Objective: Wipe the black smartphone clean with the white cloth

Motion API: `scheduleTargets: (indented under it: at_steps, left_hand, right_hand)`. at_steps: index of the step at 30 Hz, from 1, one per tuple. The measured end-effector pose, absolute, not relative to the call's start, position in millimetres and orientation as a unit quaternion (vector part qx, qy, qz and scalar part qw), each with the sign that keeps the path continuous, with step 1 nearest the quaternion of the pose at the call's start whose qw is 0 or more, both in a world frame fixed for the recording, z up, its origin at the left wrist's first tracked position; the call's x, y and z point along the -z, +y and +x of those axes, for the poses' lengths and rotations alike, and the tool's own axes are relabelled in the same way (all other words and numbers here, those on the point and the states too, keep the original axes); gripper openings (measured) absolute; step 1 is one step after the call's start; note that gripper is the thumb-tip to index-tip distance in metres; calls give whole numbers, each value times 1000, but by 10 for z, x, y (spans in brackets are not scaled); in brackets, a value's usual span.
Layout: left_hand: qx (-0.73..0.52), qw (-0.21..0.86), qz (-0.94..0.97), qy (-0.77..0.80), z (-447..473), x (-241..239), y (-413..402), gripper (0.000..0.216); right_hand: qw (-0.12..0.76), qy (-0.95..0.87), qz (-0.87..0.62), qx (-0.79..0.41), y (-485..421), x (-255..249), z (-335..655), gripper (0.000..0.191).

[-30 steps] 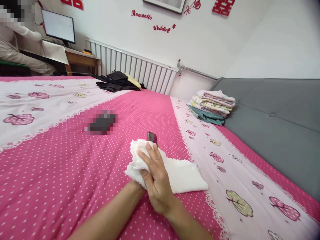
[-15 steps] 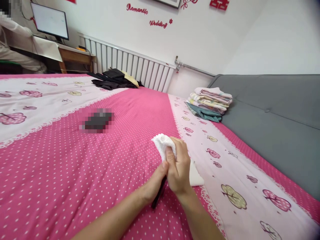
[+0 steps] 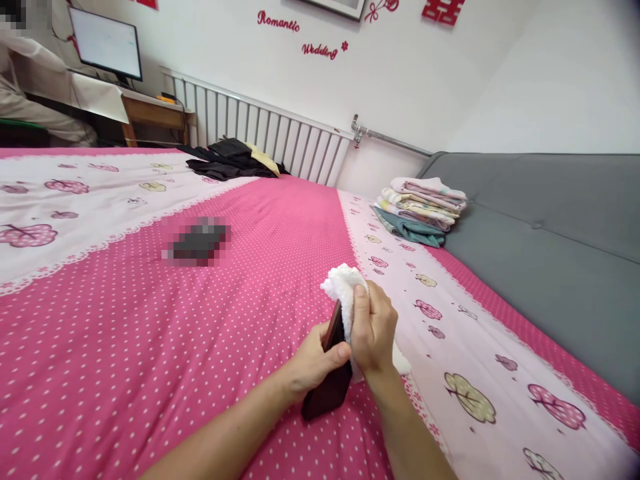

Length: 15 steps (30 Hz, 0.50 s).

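Left hand (image 3: 313,363) fingers grip a dark phone (image 3: 330,373) on edge, long axis running away from the person; right hand (image 3: 373,330) presses a white cloth (image 3: 343,283) against it. Open pink bed (image 3: 150,347) lies leftward; folded towels (image 3: 423,210) well apart.

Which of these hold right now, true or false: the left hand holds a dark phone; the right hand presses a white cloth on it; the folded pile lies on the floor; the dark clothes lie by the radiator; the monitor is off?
1. The left hand holds a dark phone. True.
2. The right hand presses a white cloth against the phone. True.
3. The folded pile lies on the floor. False: it sits on the bed cover, at the edge beside the grey sofa.
4. The dark clothes lie near the radiator. True.
5. The monitor is off. False: its screen is lit, bright white.
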<state>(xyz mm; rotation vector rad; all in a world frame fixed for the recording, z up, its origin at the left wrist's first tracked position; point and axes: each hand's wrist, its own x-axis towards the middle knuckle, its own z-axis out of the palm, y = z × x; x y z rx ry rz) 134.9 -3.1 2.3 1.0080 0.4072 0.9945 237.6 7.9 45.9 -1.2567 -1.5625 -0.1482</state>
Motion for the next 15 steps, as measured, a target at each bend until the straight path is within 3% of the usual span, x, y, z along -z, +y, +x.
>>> scheduleTargets:
  at_steps: [8, 15]
  left_hand:
    - [-460, 813, 268, 235, 1318, -45, 18, 71]
    - [-441, 871, 129, 171, 1197, -123, 202, 70]
  right_hand:
    - [499, -643, -580, 36, 181, -363, 2352, 37]
    - [432, -682, -589, -20, 184, -212, 2214, 49]
